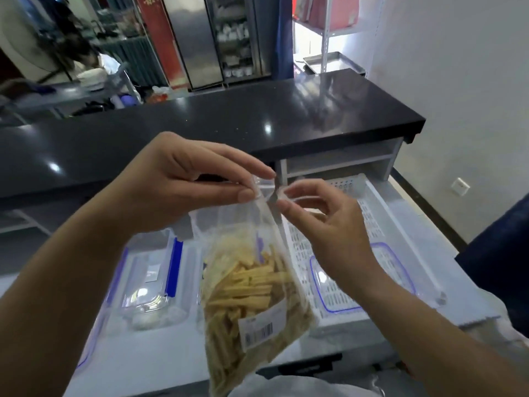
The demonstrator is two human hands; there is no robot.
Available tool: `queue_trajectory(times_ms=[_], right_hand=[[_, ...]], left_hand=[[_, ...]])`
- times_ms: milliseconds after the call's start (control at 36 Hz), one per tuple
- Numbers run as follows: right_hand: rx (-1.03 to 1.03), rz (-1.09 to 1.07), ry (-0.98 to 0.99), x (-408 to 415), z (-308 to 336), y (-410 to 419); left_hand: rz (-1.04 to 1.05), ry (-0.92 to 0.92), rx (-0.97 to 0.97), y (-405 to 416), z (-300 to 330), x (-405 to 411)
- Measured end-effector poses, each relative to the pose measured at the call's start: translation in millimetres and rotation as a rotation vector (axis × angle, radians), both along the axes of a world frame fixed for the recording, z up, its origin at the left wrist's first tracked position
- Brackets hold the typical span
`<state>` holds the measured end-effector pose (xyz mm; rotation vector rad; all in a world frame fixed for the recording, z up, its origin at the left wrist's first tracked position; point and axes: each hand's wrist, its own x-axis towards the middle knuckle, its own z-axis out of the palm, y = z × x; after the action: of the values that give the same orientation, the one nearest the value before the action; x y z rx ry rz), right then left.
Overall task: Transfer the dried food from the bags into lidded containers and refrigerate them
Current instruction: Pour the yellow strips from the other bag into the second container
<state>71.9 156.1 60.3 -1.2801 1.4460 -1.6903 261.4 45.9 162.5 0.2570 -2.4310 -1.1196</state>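
A clear plastic bag (249, 299) of pale yellow dried sticks hangs in mid-air above the grey worktop, a barcode label on its lower half. My left hand (183, 181) pinches the bag's top edge between thumb and fingers. My right hand (320, 222) pinches the same top edge just to the right, fingertips almost touching the left hand's. Below the bag stand clear containers with blue-edged lids: one (148, 279) on the left holds something pale, and another one (197, 224) sits partly hidden behind the bag.
A white perforated basket (380, 219) on the right holds a clear lid with a blue seal (400, 270). A black counter (229, 121) runs across behind. A steel cabinet (200, 41) and metal shelves (329, 32) stand at the back.
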Motion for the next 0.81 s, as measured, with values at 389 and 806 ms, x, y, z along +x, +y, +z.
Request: queue_trajectory(times_ms=[389, 806], right_hand=[[0.027, 0.123, 0.148, 52.6, -8.6, 13.1], [0.026, 0.020, 0.165, 47.6, -45.7, -2.6]], left_hand=[[0.135, -0.042, -0.082, 13.3, -21.7, 12.5], [0.364, 0.026, -0.109, 14.8, -21.5, 30.8]])
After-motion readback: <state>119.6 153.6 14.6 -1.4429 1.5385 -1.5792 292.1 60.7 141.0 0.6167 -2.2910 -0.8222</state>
